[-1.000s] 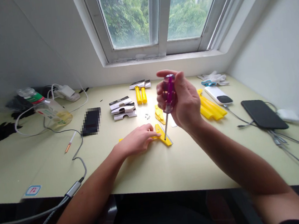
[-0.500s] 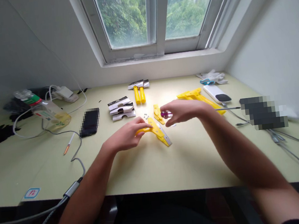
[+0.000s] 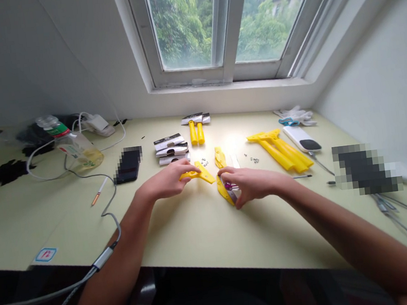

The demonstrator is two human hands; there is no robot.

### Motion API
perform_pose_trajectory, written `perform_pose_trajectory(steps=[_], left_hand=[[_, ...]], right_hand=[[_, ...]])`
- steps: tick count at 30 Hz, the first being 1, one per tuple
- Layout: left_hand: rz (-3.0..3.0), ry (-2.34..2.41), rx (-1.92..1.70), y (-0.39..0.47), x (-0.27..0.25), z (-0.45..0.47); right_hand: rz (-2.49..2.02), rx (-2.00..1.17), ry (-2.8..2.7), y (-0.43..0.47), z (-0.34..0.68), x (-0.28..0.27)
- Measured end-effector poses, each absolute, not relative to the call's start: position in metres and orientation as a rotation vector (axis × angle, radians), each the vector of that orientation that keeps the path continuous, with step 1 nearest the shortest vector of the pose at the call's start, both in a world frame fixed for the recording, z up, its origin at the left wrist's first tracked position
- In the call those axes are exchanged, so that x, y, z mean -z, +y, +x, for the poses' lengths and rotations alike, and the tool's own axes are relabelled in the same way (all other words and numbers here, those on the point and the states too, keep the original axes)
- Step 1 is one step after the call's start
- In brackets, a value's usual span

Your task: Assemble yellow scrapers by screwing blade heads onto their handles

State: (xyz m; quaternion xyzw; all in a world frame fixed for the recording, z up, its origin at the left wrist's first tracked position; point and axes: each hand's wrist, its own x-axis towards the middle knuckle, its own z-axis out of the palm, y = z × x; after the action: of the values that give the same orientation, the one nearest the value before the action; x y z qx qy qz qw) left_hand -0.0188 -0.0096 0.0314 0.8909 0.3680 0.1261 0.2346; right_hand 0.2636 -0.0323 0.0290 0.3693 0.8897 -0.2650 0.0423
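Note:
My left hand [image 3: 171, 178] is closed on a yellow scraper handle [image 3: 205, 173], its flat triangular head pointing right. A little to the right, my right hand [image 3: 253, 183] is closed around a yellow scraper cover plate [image 3: 224, 193] with a metal blade [image 3: 233, 196] against it. A screwdriver [image 3: 231, 186] with a purple handle is also tucked in my right hand; its shaft sticks out past the wrist. The handle and the cover plate are apart. Another yellow plate [image 3: 220, 157] lies just beyond my right fingers, and small nuts [image 3: 204, 162] lie beyond my left fingers.
Small screws [image 3: 254, 160] lie beyond my right hand, near yellow handles [image 3: 280, 151]. Packaged scrapers [image 3: 196, 131] and sleeved blades [image 3: 171, 150] sit at the back. A phone [image 3: 128, 164], bottle [image 3: 82, 154] and cables are left; a white power bank [image 3: 302, 138] is right.
My right hand has come down and taken hold of the cover plate and blade, which are now separated from the handle in my left hand. The view has shifted slightly.

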Motion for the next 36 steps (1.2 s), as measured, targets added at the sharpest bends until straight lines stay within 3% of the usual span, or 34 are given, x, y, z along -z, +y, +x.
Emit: perform_pose_trajectory(steps=[8, 16, 24, 31, 36], left_hand=[[2.432, 0.961, -0.34, -0.011, -0.029, -0.016], [2.442, 0.934, -0.346, -0.013, -0.026, -0.014], [2.468, 0.918, -0.399, -0.015, -0.025, -0.011], [2.499, 0.884, -0.517, -0.021, -0.024, 0.001], [2.537, 0.883, -0.563, -0.024, -0.023, 0.007]], right_hand=[[1.224, 0.838, 2.686, -0.026, 0.279, -0.038], [1.467, 0.518, 2.526, 0.026, 0.301, -0.043], [1.456, 0.602, 2.637, 0.022, 0.283, -0.054], [1.365, 1.204, 2.519, -0.003, 0.257, -0.077], [1.523, 1.433, 2.372, 0.0, 0.252, -0.069]])
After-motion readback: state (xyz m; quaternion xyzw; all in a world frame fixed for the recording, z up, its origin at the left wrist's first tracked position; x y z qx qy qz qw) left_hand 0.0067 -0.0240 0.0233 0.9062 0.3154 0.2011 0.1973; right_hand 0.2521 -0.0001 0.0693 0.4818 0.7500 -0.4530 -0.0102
